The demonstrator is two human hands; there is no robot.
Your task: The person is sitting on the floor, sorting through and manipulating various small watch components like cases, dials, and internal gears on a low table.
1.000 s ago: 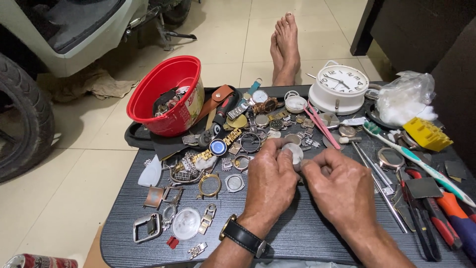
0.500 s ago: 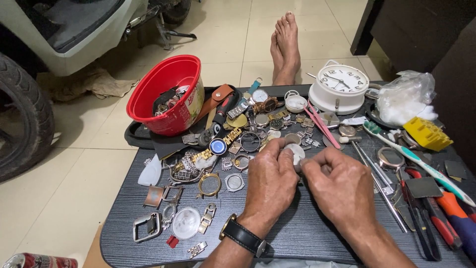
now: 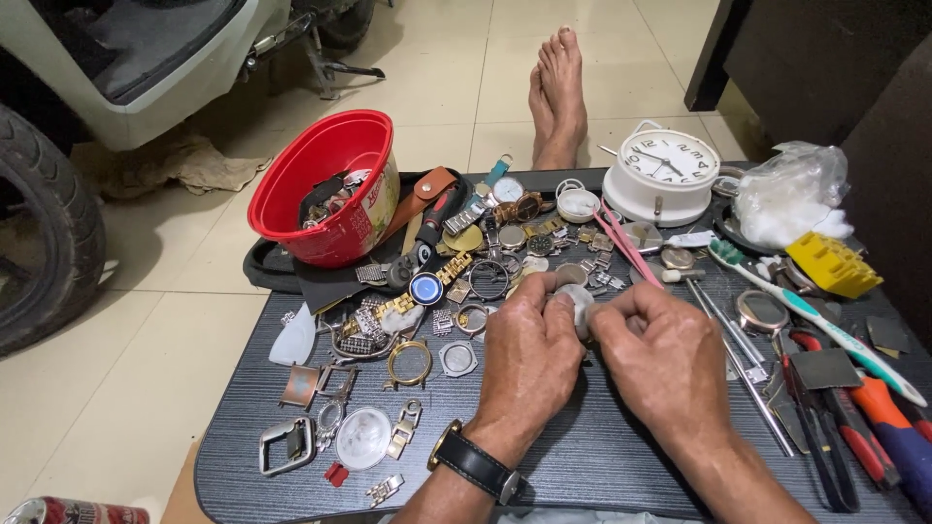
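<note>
- The left hand [image 3: 529, 349] sat just below the frame's centre, fingers curled shut around a small round metal watch case [image 3: 579, 303], pinching its left edge.
- The right hand [image 3: 665, 354] met it from the right, thumb and forefinger closed on the same pale, silvery disc; the case stayed mostly hidden between the fingertips.
- A black leather-strapped wristwatch [image 3: 476, 464] with a gold-toned rim circled the left wrist at lower centre.
- Both hands hovered over a dark table [image 3: 602, 475] with a fine, ribbed woodgrain texture.
- A glossy red plastic bowl [image 3: 325, 184], tilted and filled with metal scraps, stood at upper left of the table.
- A round white alarm clock [image 3: 665, 170] with a smooth casing lay at upper right.
- A crumpled clear plastic bag [image 3: 786, 194] rested beside the clock, next to a blocky yellow plastic piece [image 3: 833, 264].
- A toothbrush [image 3: 811, 315] with a white and green handle slanted across the right side.
- Scattered gold and steel bezels, link bracelets and a clear round watch glass [image 3: 361, 439] littered the table's left half.
- Red-handled pliers [image 3: 849, 427] lay at lower right.
</note>
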